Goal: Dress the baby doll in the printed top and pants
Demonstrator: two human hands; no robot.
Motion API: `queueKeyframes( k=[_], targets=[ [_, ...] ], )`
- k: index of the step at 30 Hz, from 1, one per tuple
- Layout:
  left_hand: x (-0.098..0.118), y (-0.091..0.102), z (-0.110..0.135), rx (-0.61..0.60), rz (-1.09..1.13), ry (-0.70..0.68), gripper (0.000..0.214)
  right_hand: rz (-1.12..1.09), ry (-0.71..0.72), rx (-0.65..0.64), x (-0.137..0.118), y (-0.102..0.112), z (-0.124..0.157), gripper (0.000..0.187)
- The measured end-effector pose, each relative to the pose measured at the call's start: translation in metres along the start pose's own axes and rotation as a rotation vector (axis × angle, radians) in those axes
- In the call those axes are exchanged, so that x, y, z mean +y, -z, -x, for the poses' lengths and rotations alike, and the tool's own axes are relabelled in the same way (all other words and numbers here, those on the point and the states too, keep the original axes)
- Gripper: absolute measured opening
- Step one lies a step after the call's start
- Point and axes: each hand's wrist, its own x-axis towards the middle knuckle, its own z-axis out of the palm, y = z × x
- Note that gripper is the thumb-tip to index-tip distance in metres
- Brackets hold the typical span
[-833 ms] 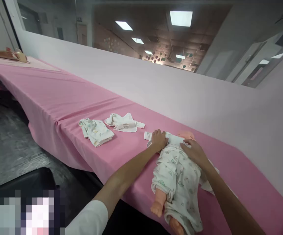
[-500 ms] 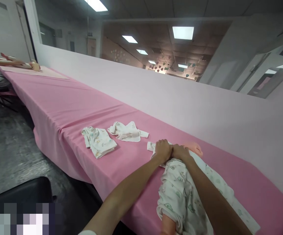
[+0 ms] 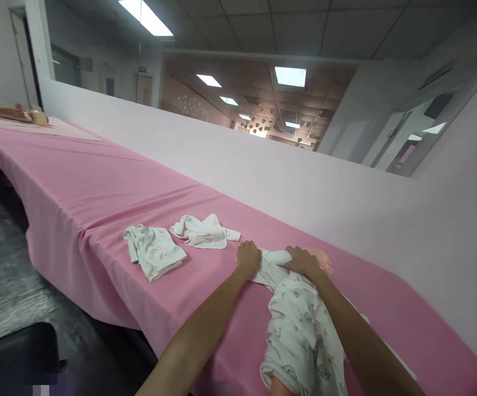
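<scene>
A baby doll lies on the pink cloth, its pink head [image 3: 323, 260] partly hidden behind my right hand. It wears a white baby shirt [image 3: 270, 274] and white trousers [image 3: 294, 313] printed with small green animals. My left hand [image 3: 249, 259] is closed around the end of the shirt's sleeve, stretched out to the left. Over the doll's upper body, my right hand [image 3: 303, 260] is closed on the shirt cloth close to the head; its fingertips are hidden. One bare doll leg [image 3: 280, 386] shows at the lower edge.
A folded printed baby top [image 3: 155, 252] and a crumpled white garment [image 3: 202, 231] lie left of my hands on the pink-covered table [image 3: 110, 181]. Behind runs a white wall with a window. A black chair [image 3: 17, 355] stands lower left. Another person's arm [image 3: 3, 112] rests at the far end.
My hands were together over the doll's chest; the left has moved left along the sleeve, pulling it straight. The right stays near the head. The view has shifted slightly.
</scene>
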Motion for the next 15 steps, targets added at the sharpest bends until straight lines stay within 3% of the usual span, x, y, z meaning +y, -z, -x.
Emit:
queueKeyframes(
  k=[7,11,15],
  targets=[
    [-0.012,0.000,0.000,-0.057,0.027,0.065,0.029,-0.180,-0.018,0.171,0.033,0.013,0.024,0.033],
    [-0.013,0.003,0.001,-0.073,0.065,0.078,0.030,-0.297,-0.120,0.225,0.034,0.019,0.036,0.033],
    [0.003,0.010,0.012,-0.119,0.137,0.054,0.030,-0.315,-0.127,0.249,0.028,0.018,0.040,0.034]
  ],
)
